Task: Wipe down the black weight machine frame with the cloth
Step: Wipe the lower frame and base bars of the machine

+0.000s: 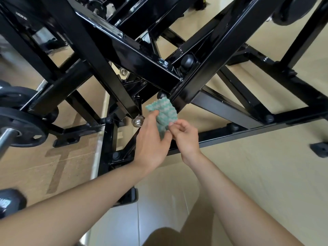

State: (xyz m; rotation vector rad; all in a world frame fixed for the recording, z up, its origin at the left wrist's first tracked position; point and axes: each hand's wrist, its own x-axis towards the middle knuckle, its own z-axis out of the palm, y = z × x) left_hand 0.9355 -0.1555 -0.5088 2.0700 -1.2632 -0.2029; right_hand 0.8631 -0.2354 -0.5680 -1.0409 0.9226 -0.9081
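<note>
A green and white patterned cloth (164, 113) is held between both hands just below a joint of the glossy black weight machine frame (142, 57). My left hand (150, 142) grips the cloth's lower left part, thumb on top. My right hand (186, 135) pinches the cloth's right edge with its fingertips. The cloth's top corner reaches up to the underside of the thick slanted beam (204, 71); whether it touches the beam I cannot tell.
Black weight plates (23, 126) on a steel bar (7, 137) hang at the left. A chrome knob (137, 121) sits beside my left thumb. Low black base rails (239, 130) cross the beige floor (266, 174). A dumbbell end (10, 201) lies at the lower left.
</note>
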